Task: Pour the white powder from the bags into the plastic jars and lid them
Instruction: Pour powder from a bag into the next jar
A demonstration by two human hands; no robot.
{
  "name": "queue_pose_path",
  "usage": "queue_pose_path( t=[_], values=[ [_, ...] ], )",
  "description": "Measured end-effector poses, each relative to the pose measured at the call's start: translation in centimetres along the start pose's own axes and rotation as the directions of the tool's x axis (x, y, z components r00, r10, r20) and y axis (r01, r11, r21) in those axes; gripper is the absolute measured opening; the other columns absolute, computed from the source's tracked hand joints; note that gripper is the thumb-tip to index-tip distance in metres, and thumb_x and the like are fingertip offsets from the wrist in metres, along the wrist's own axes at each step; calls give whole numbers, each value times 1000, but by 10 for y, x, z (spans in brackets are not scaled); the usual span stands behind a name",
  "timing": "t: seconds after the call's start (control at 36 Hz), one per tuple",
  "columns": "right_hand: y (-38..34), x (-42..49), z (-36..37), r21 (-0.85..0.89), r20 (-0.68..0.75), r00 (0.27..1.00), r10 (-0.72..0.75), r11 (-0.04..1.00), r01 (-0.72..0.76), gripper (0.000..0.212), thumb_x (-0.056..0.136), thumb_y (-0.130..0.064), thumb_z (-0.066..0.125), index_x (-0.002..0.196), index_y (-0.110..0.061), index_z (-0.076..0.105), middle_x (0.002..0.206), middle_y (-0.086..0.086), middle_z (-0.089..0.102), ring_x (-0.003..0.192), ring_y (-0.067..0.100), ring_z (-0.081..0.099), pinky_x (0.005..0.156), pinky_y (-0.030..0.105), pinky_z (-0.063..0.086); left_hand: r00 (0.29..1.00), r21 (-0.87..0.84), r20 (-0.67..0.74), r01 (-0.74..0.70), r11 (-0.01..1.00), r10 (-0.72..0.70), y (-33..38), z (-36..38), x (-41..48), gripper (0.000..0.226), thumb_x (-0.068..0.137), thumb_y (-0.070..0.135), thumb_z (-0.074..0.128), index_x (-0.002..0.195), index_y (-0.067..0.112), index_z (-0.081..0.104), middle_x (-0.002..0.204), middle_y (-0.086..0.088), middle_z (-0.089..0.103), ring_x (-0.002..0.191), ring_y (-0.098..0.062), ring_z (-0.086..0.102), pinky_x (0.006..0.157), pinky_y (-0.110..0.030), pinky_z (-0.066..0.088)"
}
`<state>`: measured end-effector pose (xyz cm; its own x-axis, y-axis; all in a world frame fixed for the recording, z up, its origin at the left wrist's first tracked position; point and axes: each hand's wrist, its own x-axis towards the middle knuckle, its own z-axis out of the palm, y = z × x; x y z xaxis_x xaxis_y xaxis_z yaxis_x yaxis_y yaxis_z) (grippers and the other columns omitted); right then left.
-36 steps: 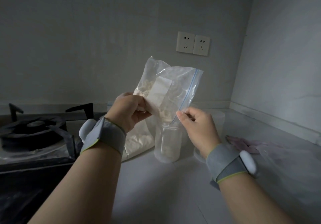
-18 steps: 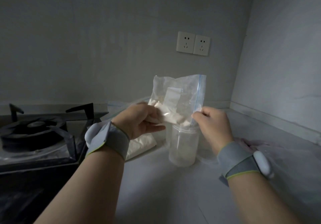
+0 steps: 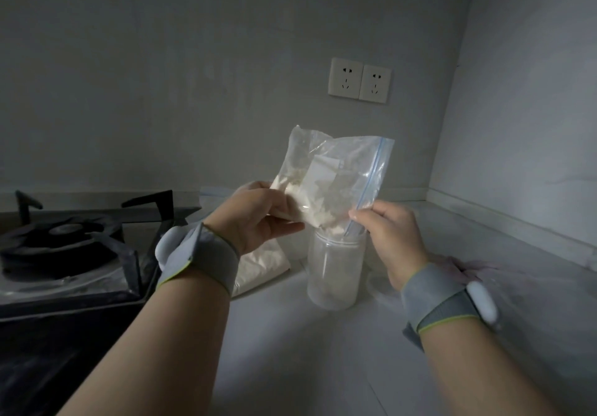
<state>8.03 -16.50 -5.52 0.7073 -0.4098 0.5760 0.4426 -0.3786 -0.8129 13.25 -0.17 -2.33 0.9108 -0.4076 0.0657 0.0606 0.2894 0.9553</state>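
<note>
A clear zip bag [image 3: 336,176] with a blue seal strip and clumps of white powder is tipped over an open plastic jar [image 3: 334,270] on the counter. The bag's lower corner sits at the jar mouth, and powder lies in the jar's bottom. My left hand [image 3: 258,215] grips the bag's left side. My right hand [image 3: 391,238] pinches the seal edge beside the jar rim. A second bag of white powder [image 3: 263,262] lies flat on the counter behind my left wrist, partly hidden.
A black gas stove [image 3: 68,251] fills the left side. A pale cloth or glove [image 3: 465,265] lies on the counter [image 3: 307,351] at right. Two wall sockets [image 3: 360,84] sit on the back wall. The corner wall closes off the right.
The bag came down from higher up until its corner reached the jar mouth, and the powder has slid toward that corner. Both hands kept their hold.
</note>
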Motion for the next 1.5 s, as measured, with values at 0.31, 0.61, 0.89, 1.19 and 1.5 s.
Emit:
queue_pose_path(
  t=[0.31,0.61,0.89,1.19,1.5],
  values=[
    [3,2,1,1,-23,989,-147,989,147,32,84,-12,65,54,-22,59,47,-13,48,52,-1,42,53,14,35,991,-174,-30,-134,976,131,10,7,-1,28,83,-20,33,99,-7,52,93,-22,55,79,-28,59,57,-33,59],
    [-1,1,1,69,-48,990,-134,988,138,30,82,-10,66,56,-22,61,51,-9,51,54,-1,43,54,13,36,979,-228,-74,-204,952,192,8,9,1,32,85,-17,38,112,-3,48,98,-23,54,75,-27,59,56,-30,59],
    [-3,0,1,119,-22,997,-76,990,78,26,79,-9,70,57,-20,64,57,-8,62,61,4,53,63,17,43,971,-198,-102,-234,952,218,8,7,2,21,84,-18,41,91,0,48,81,-19,56,72,-26,59,59,-31,59],
    [-2,1,1,102,-57,993,-106,989,111,29,79,-9,70,55,-23,62,50,-16,59,53,-5,49,58,11,41,965,-221,-86,-261,940,248,7,8,3,30,86,-16,42,112,-4,48,93,-22,56,77,-26,59,63,-30,59],
    [-3,2,0,99,-77,988,-132,985,140,28,80,-9,69,57,-24,63,52,-15,60,56,-3,51,60,11,42,956,-242,-84,-295,924,283,9,11,1,32,85,-17,43,114,-5,49,86,-19,57,73,-24,61,59,-27,58]
  ],
)
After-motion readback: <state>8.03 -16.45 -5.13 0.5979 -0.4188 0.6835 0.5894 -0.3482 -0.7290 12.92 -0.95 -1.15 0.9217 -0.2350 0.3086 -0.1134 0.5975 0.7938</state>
